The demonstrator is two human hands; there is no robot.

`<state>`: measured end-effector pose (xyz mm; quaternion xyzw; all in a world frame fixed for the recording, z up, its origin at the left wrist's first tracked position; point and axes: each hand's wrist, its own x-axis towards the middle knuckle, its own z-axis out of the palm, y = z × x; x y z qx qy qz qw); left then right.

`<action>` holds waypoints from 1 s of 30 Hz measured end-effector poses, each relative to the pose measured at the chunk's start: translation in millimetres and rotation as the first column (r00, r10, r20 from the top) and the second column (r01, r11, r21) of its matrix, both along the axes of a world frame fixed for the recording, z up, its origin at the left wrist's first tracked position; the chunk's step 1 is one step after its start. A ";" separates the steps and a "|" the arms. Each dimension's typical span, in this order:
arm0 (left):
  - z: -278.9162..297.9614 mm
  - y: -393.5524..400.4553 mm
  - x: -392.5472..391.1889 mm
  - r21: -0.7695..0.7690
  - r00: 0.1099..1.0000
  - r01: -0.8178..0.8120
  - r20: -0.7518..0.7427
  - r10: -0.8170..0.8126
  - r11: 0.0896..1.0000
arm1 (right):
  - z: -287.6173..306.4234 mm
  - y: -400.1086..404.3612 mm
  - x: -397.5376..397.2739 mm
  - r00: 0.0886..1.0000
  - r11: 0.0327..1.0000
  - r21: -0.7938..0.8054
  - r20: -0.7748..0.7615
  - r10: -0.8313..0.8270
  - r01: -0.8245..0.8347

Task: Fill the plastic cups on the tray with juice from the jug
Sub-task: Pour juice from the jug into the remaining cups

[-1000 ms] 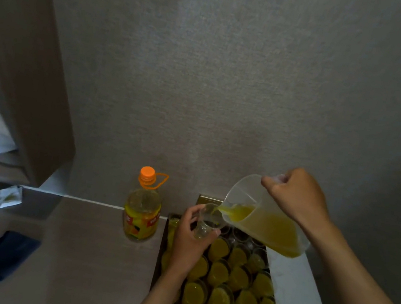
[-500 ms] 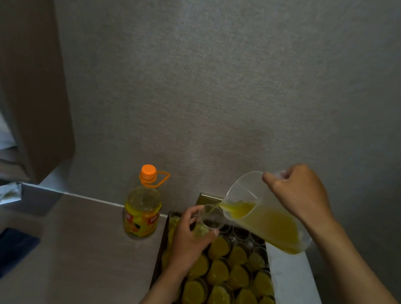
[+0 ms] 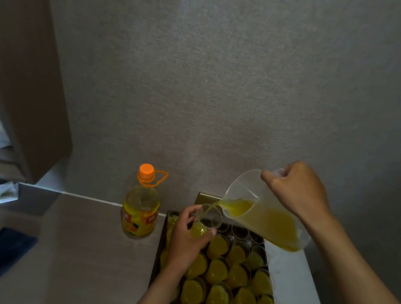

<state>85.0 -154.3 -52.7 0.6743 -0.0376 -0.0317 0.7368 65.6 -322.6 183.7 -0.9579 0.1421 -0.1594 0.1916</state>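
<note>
Dim, murky light throughout; the grey textured wall (image 3: 231, 78) is brightest in its upper middle and falls into shadow toward the corners. Edges bow from wide-angle distortion; detail is soft and grainy.

Clear plastic jug (image 3: 269, 222), glossy cups (image 3: 215, 271), matt wall (image 3: 231, 78).

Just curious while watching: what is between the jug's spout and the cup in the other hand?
In the head view, only a thin stream of juice runs from the jug into the cup.
</note>
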 end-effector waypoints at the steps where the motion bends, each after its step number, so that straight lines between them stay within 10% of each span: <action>1: -0.7 0.1 -0.2 0.003 1.000 0.002 0.001 -0.002 1.000 | 0.3 0.0 0.4 1.000 1.000 -0.003 0.000 -0.007 0.007; 30: -10.2 -1.9 -1.5 0.000 1.000 -0.021 -0.014 0.021 1.000 | -2.3 -5.8 -1.0 1.000 0.999 -0.044 0.013 0.000 0.000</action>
